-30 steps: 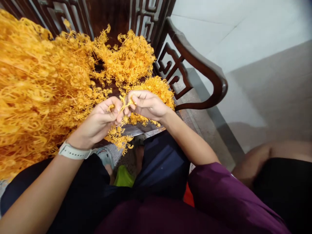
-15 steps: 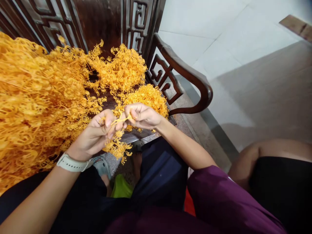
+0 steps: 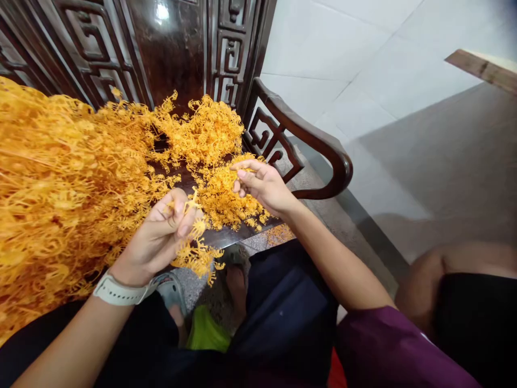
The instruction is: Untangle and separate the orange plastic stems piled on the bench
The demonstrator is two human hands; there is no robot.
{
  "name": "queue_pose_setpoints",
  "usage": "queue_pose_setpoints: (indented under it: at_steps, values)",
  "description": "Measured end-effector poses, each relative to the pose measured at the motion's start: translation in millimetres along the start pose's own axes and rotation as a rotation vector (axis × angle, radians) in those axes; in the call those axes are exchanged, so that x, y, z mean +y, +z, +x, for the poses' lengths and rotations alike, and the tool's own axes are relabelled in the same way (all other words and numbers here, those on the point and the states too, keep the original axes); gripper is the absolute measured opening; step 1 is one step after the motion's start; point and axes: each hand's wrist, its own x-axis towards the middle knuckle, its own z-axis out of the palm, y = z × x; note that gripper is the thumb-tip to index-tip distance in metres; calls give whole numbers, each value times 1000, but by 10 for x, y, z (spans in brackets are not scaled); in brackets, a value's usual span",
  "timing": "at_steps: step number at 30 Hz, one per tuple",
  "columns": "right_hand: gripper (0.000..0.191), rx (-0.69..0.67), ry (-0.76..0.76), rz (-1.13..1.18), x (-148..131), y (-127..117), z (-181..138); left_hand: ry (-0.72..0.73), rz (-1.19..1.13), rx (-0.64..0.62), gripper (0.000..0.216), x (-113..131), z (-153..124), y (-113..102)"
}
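My left hand point(image 3: 159, 234), with a pale watch band on its wrist, is closed in a pinch around the stem of a yellow-orange plastic flower sprig point(image 3: 198, 260). The sprig's curly heads hang below the fingers, over the front edge of the bench seat. To the right, my right hand point(image 3: 269, 186) hovers over a small heap of loose yellow flower pieces point(image 3: 226, 199), index finger stretched out and thumb apart from it. Nothing clear shows in its fingers. A great mass of the same sprigs point(image 3: 60, 188) fills the left side, beside my left hand.
A dark carved wooden bench has a curved armrest point(image 3: 319, 140) on the right and a tall back point(image 3: 169, 54). Another flower clump point(image 3: 210, 129) lies against the back. Below are a green item point(image 3: 208, 331) and clogs point(image 3: 172, 291). Another person's leg point(image 3: 424, 275) is at right.
My right hand has parted from the sprig and moved right, its fingers unfolding over the small heap. My left hand still grips the sprig. The camera view has shifted slightly.
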Motion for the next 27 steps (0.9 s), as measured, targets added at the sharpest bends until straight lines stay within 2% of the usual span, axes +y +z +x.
queue_pose_setpoints:
  at_steps: [3, 5, 8, 10, 12, 14, 17, 19, 21, 23, 25, 27]
  values:
    - [34, 72, -25, -268, 137, -238, 39, 21, -22, -22, 31, 0, 2, -1]
    - [28, 129, 26, -364, 233, -386, 91, 32, -49, -22, 31, 10, 3, 28]
    - [28, 233, 68, -489, 317, -532, 144, 21, -25, 50, 36, 8, 19, 81]
    - [35, 261, 15, -630, 314, -574, 135, 26, 99, 138, 46, -18, 52, 103]
    - [39, 271, -106, -843, 271, -580, 102, 50, 322, 200, 51, -60, 101, 104]
    - [36, 296, -219, -1076, 205, -556, 73, 83, 558, 210, 49, -103, 157, 87]
    - [31, 288, -253, -1292, 76, -439, 55, 105, 782, 194, 45, -141, 225, 49]
    - [32, 193, -291, -1225, -30, -289, 34, 138, 875, 221, 36, -145, 253, 29]
    - [32, 2, -392, -1018, -134, -97, -8, 186, 967, 227, 28, -141, 267, 16]
    - [32, -220, -520, -825, -207, 97, -57, 198, 1039, 170, 24, -139, 260, 7]
    - [37, -381, -636, -764, -230, 247, -86, 151, 1066, 99, 24, -144, 226, 3]
    - [29, -457, -696, -785, -204, 329, -81, 86, 1069, 64, 34, -150, 168, 2]
